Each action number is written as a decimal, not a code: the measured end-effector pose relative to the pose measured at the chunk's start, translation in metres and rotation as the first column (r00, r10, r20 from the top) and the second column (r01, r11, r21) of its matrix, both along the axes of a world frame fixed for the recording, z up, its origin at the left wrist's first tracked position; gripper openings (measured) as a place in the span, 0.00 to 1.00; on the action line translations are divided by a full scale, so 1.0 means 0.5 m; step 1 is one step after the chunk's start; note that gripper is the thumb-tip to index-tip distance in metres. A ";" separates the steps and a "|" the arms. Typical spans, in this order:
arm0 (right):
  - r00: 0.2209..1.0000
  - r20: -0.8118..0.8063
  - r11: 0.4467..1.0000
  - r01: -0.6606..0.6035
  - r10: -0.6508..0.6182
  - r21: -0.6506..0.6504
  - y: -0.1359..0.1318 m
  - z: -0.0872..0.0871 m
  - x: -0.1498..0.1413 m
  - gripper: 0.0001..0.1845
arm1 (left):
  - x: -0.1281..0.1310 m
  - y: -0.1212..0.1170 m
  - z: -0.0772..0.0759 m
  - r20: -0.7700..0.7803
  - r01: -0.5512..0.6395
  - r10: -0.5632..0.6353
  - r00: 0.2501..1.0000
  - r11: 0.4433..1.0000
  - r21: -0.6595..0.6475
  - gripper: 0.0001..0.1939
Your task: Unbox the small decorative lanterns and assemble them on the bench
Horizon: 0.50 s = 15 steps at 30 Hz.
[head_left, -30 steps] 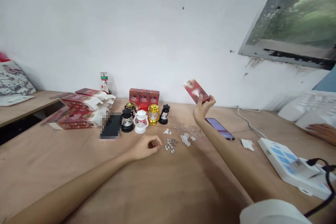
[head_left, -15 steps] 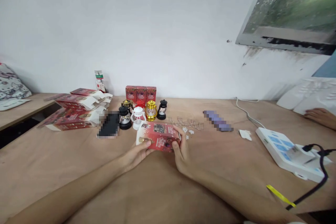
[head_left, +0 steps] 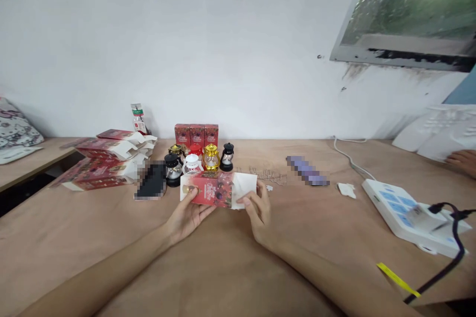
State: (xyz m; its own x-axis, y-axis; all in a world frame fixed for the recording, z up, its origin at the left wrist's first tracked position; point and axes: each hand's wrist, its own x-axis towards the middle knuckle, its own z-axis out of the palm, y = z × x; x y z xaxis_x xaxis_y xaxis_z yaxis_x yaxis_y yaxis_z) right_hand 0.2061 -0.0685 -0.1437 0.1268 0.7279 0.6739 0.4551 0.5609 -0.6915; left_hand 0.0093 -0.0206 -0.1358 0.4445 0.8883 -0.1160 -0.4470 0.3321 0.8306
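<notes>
A red printed carton [head_left: 213,191] is held up over the table between my two hands. My left hand [head_left: 189,215] grips its left part, thumb on the front face and fingers underneath. At the right end, white unprinted flaps [head_left: 243,185] stick out, and my right hand [head_left: 260,210] pinches them between thumb and fingers. Just behind the carton stand several small lanterns: a white one [head_left: 192,163] partly hidden by it, black ones [head_left: 173,171] on either side, a gold one [head_left: 211,158], a bronze one and a red one.
Three upright red boxes [head_left: 197,134] stand against the wall. Flattened cartons [head_left: 107,171] pile up at left beside a dark phone [head_left: 151,181]. Rightward lie metal hooks [head_left: 273,176], a purple pixelated item [head_left: 308,171] and a white power strip [head_left: 405,213]. Another person's hand [head_left: 461,162] rests at far right.
The carton has shifted slightly left, and white flaps now show at its right end. My right hand has moved from the printed face onto these flaps.
</notes>
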 end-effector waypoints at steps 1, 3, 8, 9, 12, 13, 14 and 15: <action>1.000 -0.027 1.000 0.007 -0.008 -0.024 0.002 0.000 0.000 0.16 | -0.001 0.001 -0.003 -0.006 0.004 -0.004 1.000 1.000 0.013 0.20; 0.995 -0.101 0.995 0.018 -0.027 -0.096 0.010 -0.003 -0.002 0.16 | -0.001 0.000 -0.008 -0.015 0.010 -0.010 1.000 0.999 0.048 0.19; 0.932 -0.348 0.953 -0.191 0.101 -0.235 0.031 -0.014 -0.007 0.15 | 0.005 -0.022 -0.018 -0.027 0.039 -0.035 0.999 0.985 0.170 0.25; 0.915 -0.380 0.936 -0.241 0.132 -0.257 0.034 -0.015 -0.008 0.16 | 0.007 -0.027 -0.018 -0.027 0.033 -0.028 0.999 0.982 0.186 0.27; 0.903 -0.401 0.913 -0.285 0.154 -0.292 0.043 -0.012 -0.004 0.17 | 0.015 -0.029 -0.002 -0.027 -0.011 0.018 0.999 0.973 0.232 0.28; 0.911 -0.392 0.929 -0.249 0.129 -0.274 0.050 -0.006 0.000 0.17 | 0.018 -0.025 0.013 -0.020 -0.041 0.048 0.999 0.964 0.262 0.28; 0.917 -0.386 0.948 -0.204 0.098 -0.244 0.058 0.003 0.006 0.18 | 0.020 -0.018 0.035 -0.008 -0.083 0.089 0.996 0.948 0.306 0.27; 0.919 -0.389 0.967 -0.152 0.062 -0.206 0.070 0.016 0.014 0.18 | 0.021 -0.009 0.064 0.015 -0.141 0.146 0.989 0.920 0.366 0.25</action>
State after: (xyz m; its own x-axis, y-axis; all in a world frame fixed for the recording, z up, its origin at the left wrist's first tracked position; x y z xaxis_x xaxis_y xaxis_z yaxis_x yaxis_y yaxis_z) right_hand 0.2131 -0.0336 -0.1357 0.2504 0.8791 0.4056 0.0815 0.3983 -0.9136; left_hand 0.0200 -0.0252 -0.1039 0.3095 0.9242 0.2239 -0.4562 -0.0623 0.8877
